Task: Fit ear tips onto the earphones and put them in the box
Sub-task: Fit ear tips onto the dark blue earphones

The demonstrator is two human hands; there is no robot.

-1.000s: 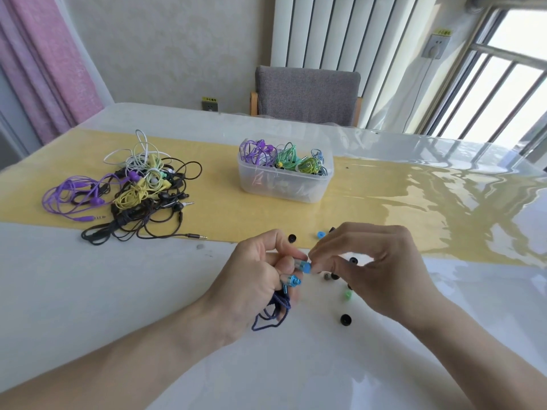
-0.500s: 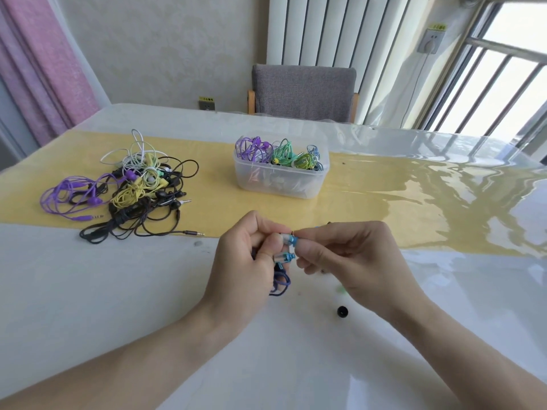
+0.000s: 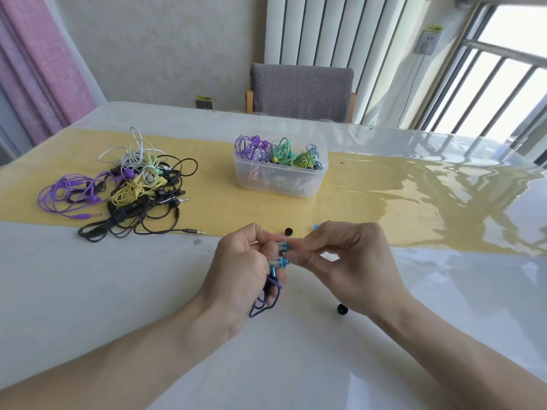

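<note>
My left hand (image 3: 241,270) grips a pair of blue earphones (image 3: 279,261) with a dark blue cord bundle (image 3: 266,300) hanging below the fist. The two metallic blue earbuds stick out to the right. My right hand (image 3: 344,260) pinches at the tip of the upper earbud; what is between its fingertips is hidden. Loose ear tips lie on the table: a black one (image 3: 288,231) just beyond the hands, a blue one (image 3: 316,227) partly behind my right hand, another black one (image 3: 342,309) near my right wrist. The clear plastic box (image 3: 279,180) holds several coiled earphones.
A tangled pile of purple, yellow, white and black earphones (image 3: 124,187) lies at the left on the yellow table runner (image 3: 384,202). A grey chair (image 3: 300,90) stands behind the table's far edge. A window with bars is at the right.
Both hands have risen and drawn closer together since a second ago. My right hand went from holding a blue ear tip beside the earbud to pinching at the upper earbud's tip.
</note>
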